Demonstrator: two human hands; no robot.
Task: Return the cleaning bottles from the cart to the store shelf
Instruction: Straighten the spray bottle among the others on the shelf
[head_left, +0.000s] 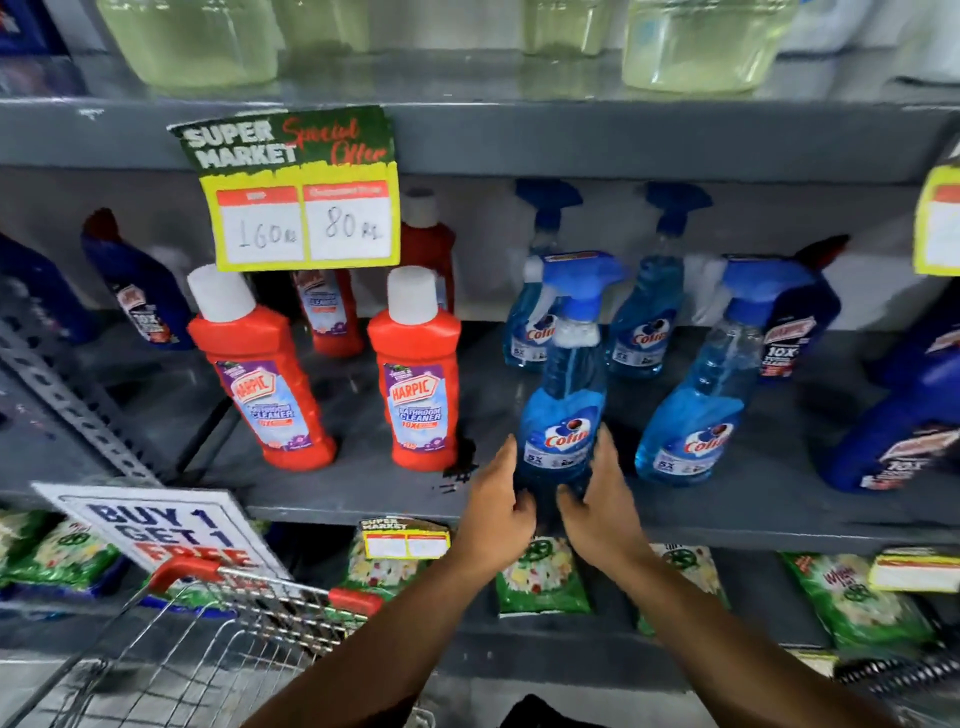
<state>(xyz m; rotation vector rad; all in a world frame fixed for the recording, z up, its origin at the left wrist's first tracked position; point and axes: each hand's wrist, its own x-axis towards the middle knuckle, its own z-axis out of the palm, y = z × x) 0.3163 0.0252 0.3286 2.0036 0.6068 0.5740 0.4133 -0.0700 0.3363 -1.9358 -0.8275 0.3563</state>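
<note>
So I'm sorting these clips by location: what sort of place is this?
A supermarket aisle, most likely: a yellow-and-green price card reading "Super Market Special Offer" hangs on a grey metal shelf of cleaning bottles, with a wire shopping cart below.

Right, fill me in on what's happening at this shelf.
A person is setting a blue Colin spray bottle upright at the front of the grey middle shelf. The left hand and right hand flank its base with fingers open, barely touching if at all. More Colin sprayers and two red Harpic bottles stand beside it. The wire cart sits lower left; no bottles are visible in it.
</note>
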